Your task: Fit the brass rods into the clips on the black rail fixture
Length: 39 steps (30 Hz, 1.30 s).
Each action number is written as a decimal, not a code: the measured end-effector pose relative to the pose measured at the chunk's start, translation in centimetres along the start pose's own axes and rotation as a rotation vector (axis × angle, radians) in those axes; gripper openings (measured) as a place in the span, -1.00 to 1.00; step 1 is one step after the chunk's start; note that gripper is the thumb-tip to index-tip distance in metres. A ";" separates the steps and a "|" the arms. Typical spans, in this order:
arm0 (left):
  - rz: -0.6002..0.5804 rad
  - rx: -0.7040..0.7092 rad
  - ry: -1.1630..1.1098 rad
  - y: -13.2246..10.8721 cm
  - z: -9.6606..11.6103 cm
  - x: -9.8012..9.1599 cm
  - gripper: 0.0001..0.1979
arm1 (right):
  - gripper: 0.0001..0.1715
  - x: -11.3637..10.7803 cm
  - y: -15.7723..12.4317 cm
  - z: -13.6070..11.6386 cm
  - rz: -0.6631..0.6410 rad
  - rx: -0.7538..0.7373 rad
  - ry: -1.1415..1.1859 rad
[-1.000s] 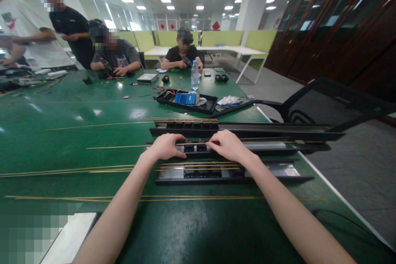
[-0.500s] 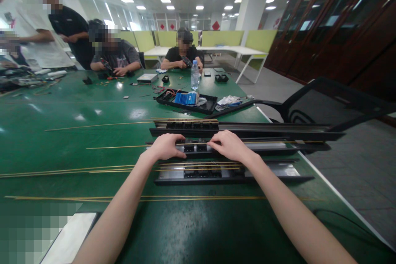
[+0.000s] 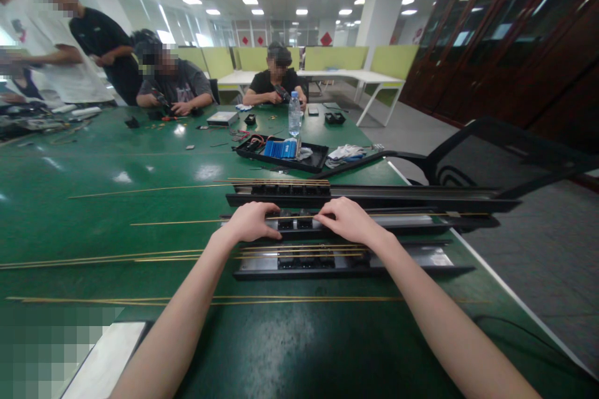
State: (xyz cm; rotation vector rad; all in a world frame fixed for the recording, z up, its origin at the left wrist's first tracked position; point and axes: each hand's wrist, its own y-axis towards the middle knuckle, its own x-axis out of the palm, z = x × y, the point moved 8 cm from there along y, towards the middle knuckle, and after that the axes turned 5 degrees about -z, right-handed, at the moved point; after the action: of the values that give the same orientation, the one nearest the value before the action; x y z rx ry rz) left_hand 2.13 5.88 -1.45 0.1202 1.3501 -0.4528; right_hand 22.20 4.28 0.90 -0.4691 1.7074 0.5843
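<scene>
Middle black metal rail with socket modules (image 3: 374, 222) lies lengthwise across the glossy green worktop (image 3: 93, 212), second of three like rails. Far black rail (image 3: 374, 196) sits just beyond it; near black rail with grey floor (image 3: 346, 265) sits just on the person's side of it.

Left hand (image 3: 253, 222) rests palm-down on the middle rail's left end, fingers curled over the edge, pressing rather than clasping; grip closed loosely on the rail's edge. Right hand (image 3: 344, 219) lies on the same rail right of the left hand, fingertips pinched on a thin brass rod (image 3: 187, 222) that runs along the rail top and out to the rail's left over the worktop. Two black socket modules (image 3: 294, 222) show between the hands.

More long brass rods (image 3: 116, 256) lie left of and nearer than the middle rail. Beyond the far rail: shallow black tray with blue part (image 3: 283, 153), clear plastic water bottle (image 3: 294, 113) beside it. Black mesh chair back (image 3: 505, 159) stands to the rails' right. Seated people work at the worktop's far edge.
</scene>
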 end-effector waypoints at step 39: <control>0.007 0.014 0.005 0.0 0.1 -0.1 -0.24 | -0.66 -0.4 -0.7 1.4 -0.010 -0.044 0.112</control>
State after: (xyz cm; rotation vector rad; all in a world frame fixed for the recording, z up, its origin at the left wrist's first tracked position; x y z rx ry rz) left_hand 2.18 5.88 -1.32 0.1373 1.3511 -0.4568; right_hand 23.80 4.63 1.01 -0.5503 1.8000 0.5994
